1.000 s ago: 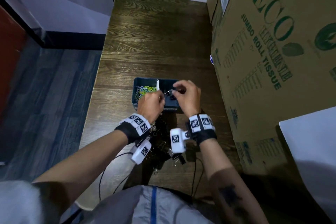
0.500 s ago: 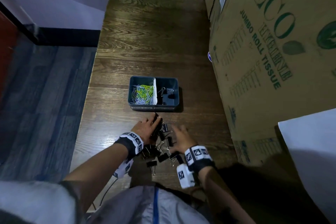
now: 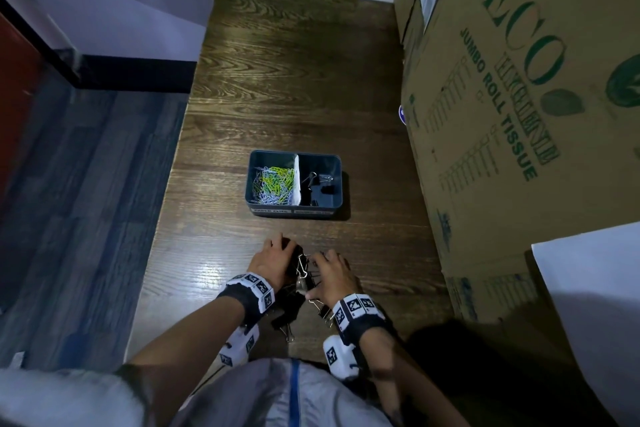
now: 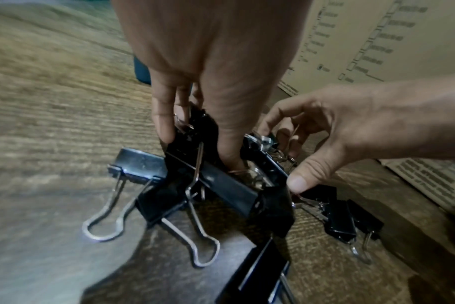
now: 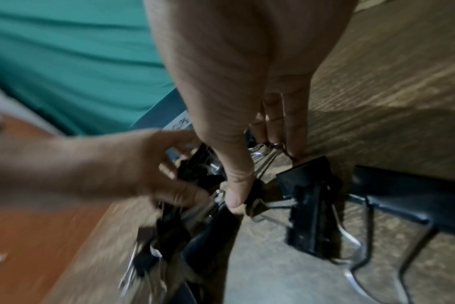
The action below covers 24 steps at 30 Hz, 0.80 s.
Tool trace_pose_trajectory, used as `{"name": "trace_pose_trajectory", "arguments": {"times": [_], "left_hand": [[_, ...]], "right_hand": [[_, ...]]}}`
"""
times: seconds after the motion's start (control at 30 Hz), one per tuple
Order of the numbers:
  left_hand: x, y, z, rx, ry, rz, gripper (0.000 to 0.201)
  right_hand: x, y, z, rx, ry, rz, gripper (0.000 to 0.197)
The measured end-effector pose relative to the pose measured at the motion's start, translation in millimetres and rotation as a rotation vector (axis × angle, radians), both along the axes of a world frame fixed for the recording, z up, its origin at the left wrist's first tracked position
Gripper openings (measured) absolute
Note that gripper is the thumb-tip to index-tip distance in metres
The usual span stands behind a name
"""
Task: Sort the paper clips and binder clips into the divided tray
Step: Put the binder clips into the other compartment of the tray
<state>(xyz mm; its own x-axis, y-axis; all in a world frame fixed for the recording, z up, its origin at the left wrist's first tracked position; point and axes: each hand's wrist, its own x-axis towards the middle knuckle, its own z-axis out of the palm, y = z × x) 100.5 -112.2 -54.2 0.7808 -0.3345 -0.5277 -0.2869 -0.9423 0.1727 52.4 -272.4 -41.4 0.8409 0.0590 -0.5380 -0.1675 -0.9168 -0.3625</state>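
Observation:
A dark blue divided tray (image 3: 334, 180) sits mid-table, with coloured paper clips (image 3: 273, 182) in its left half and a few black binder clips (image 3: 320, 187) in its right half. Near the front edge lies a heap of black binder clips (image 3: 294, 302) (image 4: 216, 185) (image 5: 309, 209). My left hand (image 3: 273, 262) (image 4: 203, 127) digs into the heap and grips binder clips between thumb and fingers. My right hand (image 3: 329, 274) (image 5: 252, 174) pinches binder clips by their wire handles beside it. Both hands touch the pile.
A tall cardboard box (image 3: 519, 97) walls off the table's right side. A white panel (image 3: 588, 305) stands at the near right. The table's left edge (image 3: 166, 218) drops to a blue-grey floor. Bare wood (image 3: 294, 80) stretches behind the tray.
Both hands came back from over the tray's right compartment to the clip heap near me, then closed their fingers on clips there.

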Motion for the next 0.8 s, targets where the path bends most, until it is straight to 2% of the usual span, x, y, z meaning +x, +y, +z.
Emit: {"name": "trace_pose_trajectory", "arguments": {"times": [0.2, 0.27, 0.37, 0.47, 0.57, 0.7, 0.8], "left_hand": [[-8.5, 3.8, 7.7, -0.092, -0.048, 0.047, 0.06], [-10.7, 6.8, 12.0, -0.154, -0.079, 0.08, 0.043], [-10.5, 12.4, 15.2, -0.243, -0.105, 0.076, 0.029], [-2.9, 12.1, 32.4, -0.339, -0.141, 0.08, 0.014], [12.5, 1.9, 65.9, -0.448, -0.2, 0.063, 0.002], [49.1, -21.3, 109.9, -0.599, -0.342, 0.101, 0.006], [81.2, -34.5, 125.6, -0.616, -0.406, 0.17, 0.009]], "right_hand": [[2.5, 0.8, 2.8, -0.011, 0.019, -0.095, 0.066], [1.5, 3.2, 4.7, -0.018, 0.002, -0.094, 0.065], [-1.0, 6.0, 3.8, -0.035, -0.065, -0.056, 0.067], [-3.0, 8.9, 3.6, -0.093, -0.18, 0.006, 0.041], [-6.3, 8.7, 6.6, -0.101, -0.154, 0.031, 0.023], [-20.2, 8.9, 2.7, -0.108, -0.142, -0.008, 0.031], [-28.4, 13.1, -0.9, -0.111, -0.11, -0.039, 0.044]]}}
